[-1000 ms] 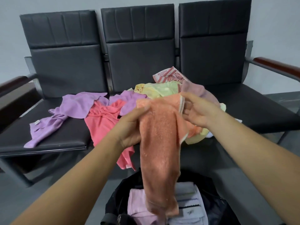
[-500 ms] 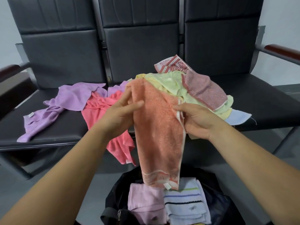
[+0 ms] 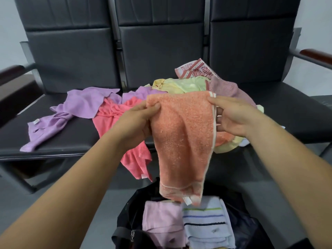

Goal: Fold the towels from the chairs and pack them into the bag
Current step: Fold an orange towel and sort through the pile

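Head view:

- Orange towel point(image 3: 183, 141) is at frame centre, held up by its top edge. It hangs as a long strip, with its lower end and white tag just above the bag's opening.
- Left hand point(image 3: 138, 121), 9 o'clock side of the towel: pinches the top left corner, thumb on the front and fingers curled behind.
- Right hand point(image 3: 231, 117), 3 o'clock side: thumb on the top right corner by the white border. The fingers are behind the cloth, so that grip is only partly visible.
- Black bag point(image 3: 125, 229) sits open on the floor at 6 o'clock. Inside are a folded pink towel point(image 3: 161, 220) and a folded pale blue striped towel point(image 3: 206, 223), side by side and touching.
- Row of three black chairs point(image 3: 161, 42) runs across 12 o'clock.
- Loose on the seats:
  - Purple towel point(image 3: 79, 105) at 9–10 o'clock.
  - Coral towel point(image 3: 111, 115) beside it, drooping over the seat's front edge.
  - Heap at 12–1 o'clock behind the hands: yellow-green towel point(image 3: 181, 85), mauve towel point(image 3: 226, 88), and red-and-white patterned towel point(image 3: 194, 70) at the back.
- None of the seat towels are folded.
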Available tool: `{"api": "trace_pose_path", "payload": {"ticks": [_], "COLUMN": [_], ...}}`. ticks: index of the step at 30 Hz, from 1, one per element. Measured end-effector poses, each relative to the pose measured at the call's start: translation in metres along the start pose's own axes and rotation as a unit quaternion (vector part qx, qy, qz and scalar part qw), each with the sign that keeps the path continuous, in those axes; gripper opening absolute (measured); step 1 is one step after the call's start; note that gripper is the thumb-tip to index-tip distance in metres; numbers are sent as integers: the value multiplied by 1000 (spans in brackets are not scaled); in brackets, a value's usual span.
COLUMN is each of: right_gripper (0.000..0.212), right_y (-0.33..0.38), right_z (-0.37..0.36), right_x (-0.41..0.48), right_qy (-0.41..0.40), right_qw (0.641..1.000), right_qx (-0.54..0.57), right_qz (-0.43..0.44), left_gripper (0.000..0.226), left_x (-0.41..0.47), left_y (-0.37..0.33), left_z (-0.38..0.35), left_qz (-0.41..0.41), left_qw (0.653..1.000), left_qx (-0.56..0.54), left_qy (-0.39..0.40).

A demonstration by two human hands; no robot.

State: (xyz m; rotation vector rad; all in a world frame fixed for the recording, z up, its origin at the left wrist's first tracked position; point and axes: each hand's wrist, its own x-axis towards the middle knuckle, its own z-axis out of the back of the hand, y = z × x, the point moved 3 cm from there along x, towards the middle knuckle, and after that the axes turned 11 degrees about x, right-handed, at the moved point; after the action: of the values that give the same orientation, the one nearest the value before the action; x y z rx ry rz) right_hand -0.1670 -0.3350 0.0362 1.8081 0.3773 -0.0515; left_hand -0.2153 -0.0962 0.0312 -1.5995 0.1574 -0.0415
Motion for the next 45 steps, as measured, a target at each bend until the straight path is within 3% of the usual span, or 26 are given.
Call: {"api": "trace_pose_path", "payload": {"ticks": [5, 8, 12, 15, 17, 19, 21, 23, 25, 28, 32, 37, 41, 44, 45], "right_gripper": [62, 56, 27, 14, 7, 10, 24, 20, 18, 24, 15, 16, 33, 28, 22], "right_y": [-4, -13, -16, -6, -2, -1, 1, 4, 10, 13, 5, 7, 5, 6, 8], "right_z": [-11, -16, -23, -21, -21, -22, -25, -27, -27, -25, -14, -11, -19, -20, -20], "right_x": [-5, -5, -3, -1, -2, -3, -5, -11, -16, -18, -13, -11, -13, -16, -17], "right_qy": [92, 139, 160, 107, 63, 32, 28, 66, 127, 149, 97, 46, 46, 93, 107], "right_qw": [968, 968, 982, 989, 991, 991, 988, 973, 951, 967, 989, 994, 986, 959, 951], "right_qx": [226, 198, 90, 82, 49, 47, 116, 213, 278, 196, 72, 49, 159, 268, 288], "right_qz": [-52, -69, -43, 52, 104, 120, 98, 57, 46, 70, 82, 90, 5, -3, 4], "left_gripper": [35, 41, 34, 23, 17, 17, 27, 36, 37, 43, 23, 23, 30, 21, 27], "left_x": [-2, -6, -5, -5, -9, -10, -10, -8, -8, -11, -14, -12, -9, -9, -9], "left_y": [-15, -20, -22, -24, -24, -20, -17, -18, -22, -21, -18, -19, -15, -16, -17], "left_z": [2, 9, 23, 39, 47, 51, 51, 45, 35, 26, 31, 33, 31, 31, 32], "left_qz": [17, -1, -71, -99, -98, -69, -53, -61, -91, -121, -122, -78, -17, -41, -52], "left_qw": [994, 994, 996, 989, 965, 958, 964, 978, 990, 984, 944, 965, 989, 998, 998], "left_qx": [-109, -113, -32, 111, 237, 267, 243, 177, 101, 127, 294, 234, 119, 43, 24], "left_qy": [-26, -8, 41, -15, -57, -83, -95, -92, -38, 21, -92, -94, -83, -13, 8]}}
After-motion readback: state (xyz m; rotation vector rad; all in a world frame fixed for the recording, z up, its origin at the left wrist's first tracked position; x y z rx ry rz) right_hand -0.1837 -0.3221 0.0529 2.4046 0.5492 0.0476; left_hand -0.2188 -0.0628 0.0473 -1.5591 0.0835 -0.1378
